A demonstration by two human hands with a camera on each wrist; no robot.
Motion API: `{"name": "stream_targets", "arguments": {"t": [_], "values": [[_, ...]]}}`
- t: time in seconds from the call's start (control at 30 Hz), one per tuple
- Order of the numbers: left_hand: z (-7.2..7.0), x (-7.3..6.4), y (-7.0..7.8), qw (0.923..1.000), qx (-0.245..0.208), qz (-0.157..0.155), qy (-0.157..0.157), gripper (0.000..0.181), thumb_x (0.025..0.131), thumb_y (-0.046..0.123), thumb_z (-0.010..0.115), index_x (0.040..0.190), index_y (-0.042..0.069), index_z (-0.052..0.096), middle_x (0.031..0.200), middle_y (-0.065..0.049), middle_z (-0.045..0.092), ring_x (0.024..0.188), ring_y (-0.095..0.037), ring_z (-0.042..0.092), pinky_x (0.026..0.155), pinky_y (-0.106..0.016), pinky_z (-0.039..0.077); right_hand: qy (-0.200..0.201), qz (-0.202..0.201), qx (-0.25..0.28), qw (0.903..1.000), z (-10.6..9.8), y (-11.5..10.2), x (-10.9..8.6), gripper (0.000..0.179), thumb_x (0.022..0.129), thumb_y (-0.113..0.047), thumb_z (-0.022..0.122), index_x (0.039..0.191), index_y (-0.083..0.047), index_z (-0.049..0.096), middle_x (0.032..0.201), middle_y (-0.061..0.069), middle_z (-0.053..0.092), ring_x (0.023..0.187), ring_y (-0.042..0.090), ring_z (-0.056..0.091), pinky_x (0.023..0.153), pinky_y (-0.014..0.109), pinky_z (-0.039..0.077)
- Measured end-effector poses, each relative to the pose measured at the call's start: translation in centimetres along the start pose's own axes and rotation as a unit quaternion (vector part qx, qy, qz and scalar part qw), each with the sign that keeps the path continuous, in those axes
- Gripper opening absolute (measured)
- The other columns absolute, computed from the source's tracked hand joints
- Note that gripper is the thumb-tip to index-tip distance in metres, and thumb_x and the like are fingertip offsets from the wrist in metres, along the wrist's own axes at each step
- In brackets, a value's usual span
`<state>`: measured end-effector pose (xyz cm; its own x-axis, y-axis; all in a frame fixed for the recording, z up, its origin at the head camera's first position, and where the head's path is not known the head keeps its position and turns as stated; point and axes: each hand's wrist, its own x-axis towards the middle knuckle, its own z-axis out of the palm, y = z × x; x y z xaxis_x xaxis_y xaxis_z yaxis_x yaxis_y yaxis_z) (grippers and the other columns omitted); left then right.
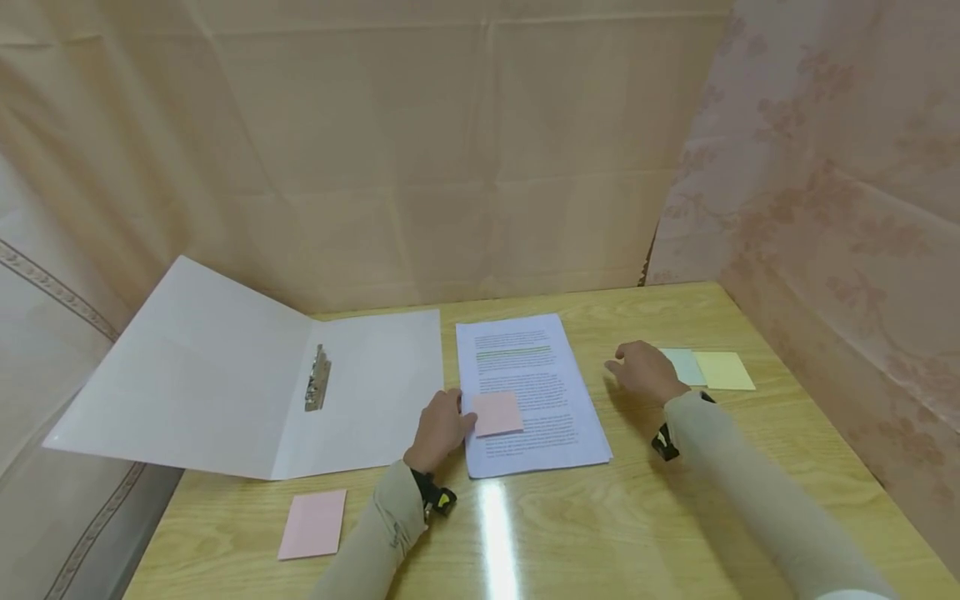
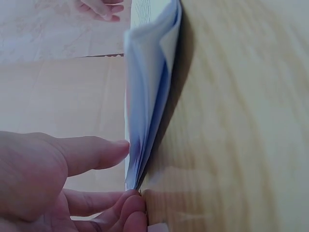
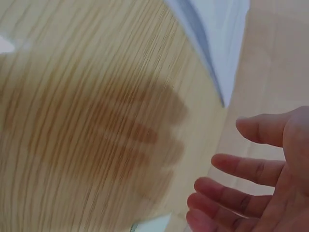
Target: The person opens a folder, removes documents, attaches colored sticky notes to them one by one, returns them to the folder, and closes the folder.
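Observation:
A stack of printed sheets (image 1: 536,354) lies in the middle of the table, with a highlighted line near its top. On its lower left sits a pink sticky note (image 1: 498,414). My left hand (image 1: 439,429) pinches the stack's left edge. In the left wrist view the thumb (image 2: 104,153) is on one side of the sheets (image 2: 147,87) and the fingers at the edge. To the right of the stack my right hand (image 1: 647,372) hovers over the table, holding nothing. Its fingers (image 3: 241,164) are loosely spread, apart from the paper (image 3: 222,43).
Left of the stack a white folder (image 1: 375,392) stands opened, its cover raised and a metal clip (image 1: 318,379) inside. A pink sticky pad (image 1: 313,524) lies near the front. Green (image 1: 684,367) and yellow sticky notes (image 1: 724,371) lie beyond my right hand. Cloth hangs behind the table.

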<state>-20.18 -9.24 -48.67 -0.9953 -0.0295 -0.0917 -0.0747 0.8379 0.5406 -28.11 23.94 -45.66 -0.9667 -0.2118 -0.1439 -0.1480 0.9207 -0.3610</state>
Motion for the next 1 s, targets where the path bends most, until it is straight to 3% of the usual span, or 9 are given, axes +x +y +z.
{"name": "stream_targets", "arguments": {"t": [0.07, 0.17, 0.3, 0.4, 0.53, 0.67, 1.0], "values": [[0.0, 0.1, 0.0, 1.0, 0.0, 0.0, 0.0, 0.043, 0.087, 0.021, 0.067, 0.122, -0.004, 0.059, 0.094, -0.012, 0.056, 0.079, -0.022, 0.05, 0.064, -0.032, 0.04, 0.002, 0.01, -0.009, 0.9999, -0.4, 0.7, 0.1, 0.043, 0.099, -0.027, 0.052, 0.117, 0.01, 0.061, 0.11, 0.027, 0.067, 0.078, 0.03, 0.064, 0.066, 0.042, 0.052], [0.0, 0.1, -0.1, 1.0, -0.001, 0.001, -0.005, 0.047, 0.086, 0.02, 0.069, 0.124, -0.004, 0.058, 0.099, -0.015, 0.058, 0.08, -0.023, 0.052, 0.067, -0.033, 0.043, 0.001, 0.029, -0.012, 0.9995, -0.9, 2.0, 0.1, 0.039, 0.1, -0.028, 0.05, 0.107, 0.009, 0.061, 0.097, 0.026, 0.064, 0.062, 0.022, 0.052, 0.052, 0.032, 0.042], [0.1, 0.2, -0.1, 0.9999, 0.0, -0.005, -0.012, 0.056, 0.084, 0.02, 0.072, 0.131, -0.004, 0.054, 0.107, -0.018, 0.058, 0.083, -0.023, 0.054, 0.072, -0.036, 0.047, -0.008, 0.064, -0.007, 0.9979, -1.5, 3.2, -0.1, 0.036, 0.099, -0.032, 0.05, 0.093, 0.003, 0.058, 0.088, 0.021, 0.055, 0.061, 0.022, 0.044, 0.05, 0.032, 0.036], [0.3, 0.2, -0.3, 0.9999, 0.002, -0.009, -0.014, 0.058, 0.084, 0.02, 0.073, 0.133, -0.004, 0.053, 0.11, -0.019, 0.058, 0.084, -0.024, 0.054, 0.073, -0.037, 0.047, -0.022, 0.089, -0.011, 0.9957, -1.6, 3.9, -0.2, 0.04, 0.098, -0.036, 0.05, 0.087, 0.002, 0.057, 0.099, 0.028, 0.054, 0.071, 0.029, 0.047, 0.053, 0.035, 0.037], [0.5, 0.3, -0.5, 0.9999, 0.001, -0.009, -0.014, 0.058, 0.084, 0.02, 0.073, 0.133, -0.004, 0.053, 0.111, -0.019, 0.058, 0.084, -0.023, 0.053, 0.073, -0.036, 0.047, -0.037, 0.113, -0.022, 0.9927, -1.3, 4.6, -0.5, 0.054, 0.097, -0.04, 0.052, 0.104, 0.012, 0.059, 0.116, 0.042, 0.049, 0.089, 0.046, 0.053, 0.06, 0.043, 0.044], [0.6, 0.3, -0.6, 0.9999, -0.001, -0.006, -0.014, 0.059, 0.083, 0.02, 0.074, 0.132, -0.004, 0.053, 0.111, -0.02, 0.058, 0.086, -0.024, 0.054, 0.075, -0.038, 0.048, -0.039, 0.124, -0.03, 0.9911, -0.8, 5.0, -0.8, 0.065, 0.097, -0.041, 0.052, 0.123, 0.019, 0.05, 0.116, 0.047, 0.045, 0.097, 0.055, 0.052, 0.065, 0.05, 0.047], [0.5, 0.4, -0.7, 0.9999, -0.005, -0.004, -0.013, 0.06, 0.084, 0.021, 0.075, 0.133, -0.004, 0.053, 0.119, -0.023, 0.061, 0.098, -0.029, 0.06, 0.085, -0.043, 0.05, -0.043, 0.145, -0.044, 0.9875, -0.5, 5.5, -0.6, 0.072, 0.099, -0.044, 0.046, 0.13, 0.021, 0.041, 0.114, 0.05, 0.043, 0.103, 0.061, 0.047, 0.079, 0.061, 0.044]]}}
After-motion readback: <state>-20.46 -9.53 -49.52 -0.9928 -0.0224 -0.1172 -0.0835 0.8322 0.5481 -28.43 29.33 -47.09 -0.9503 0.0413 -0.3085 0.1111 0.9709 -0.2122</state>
